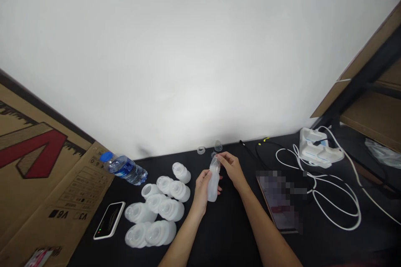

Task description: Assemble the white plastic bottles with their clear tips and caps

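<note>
My left hand (202, 187) is wrapped round a translucent white bottle (213, 187), which looks like a baby bottle. The bottle stands nearly upright above the black table. At its top is a clear, pointed piece (215, 161), and my right hand (231, 168) pinches it by the tip. Just beyond the hands lie a white ring (201, 150) and a clear dome-shaped cap (218, 146). To the left of my left hand several similar white bottles (171, 210) stand close together. One of them, an open-necked bottle (149, 191), has no top piece.
A water bottle (127, 169) with a blue cap lies at the left, near a white-framed device (109, 220) and a cardboard box (62, 187). On the right are a phone-like slab (278, 206), white cables (336, 196) and a power strip (316, 148). A white wall (194, 58) rises behind the table.
</note>
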Available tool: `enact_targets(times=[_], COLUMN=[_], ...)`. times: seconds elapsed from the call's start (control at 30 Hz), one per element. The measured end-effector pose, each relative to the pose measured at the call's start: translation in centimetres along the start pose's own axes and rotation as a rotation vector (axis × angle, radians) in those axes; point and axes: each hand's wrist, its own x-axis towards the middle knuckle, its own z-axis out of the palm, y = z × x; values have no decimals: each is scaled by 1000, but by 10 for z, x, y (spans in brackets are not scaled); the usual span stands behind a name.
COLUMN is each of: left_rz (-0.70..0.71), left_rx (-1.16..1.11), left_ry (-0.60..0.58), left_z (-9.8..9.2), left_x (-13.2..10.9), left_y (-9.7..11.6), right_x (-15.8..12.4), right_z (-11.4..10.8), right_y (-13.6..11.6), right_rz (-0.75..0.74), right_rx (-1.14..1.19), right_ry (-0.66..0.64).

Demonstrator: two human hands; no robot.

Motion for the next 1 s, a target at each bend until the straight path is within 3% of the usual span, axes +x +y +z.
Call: enact_targets(times=[0.4, 1.0], left_rz=[36, 54], left_rx=[75, 7], left_ry=[13, 48], left_z=[3, 2], left_x=[-7, -6], left_y=[2, -2], right_x=[-5, -10], right_z=[5, 9], right_y=[-4, -11], right_rz=[-99, -131], right_rx=[-69, -49], right_ry=[94, 80])
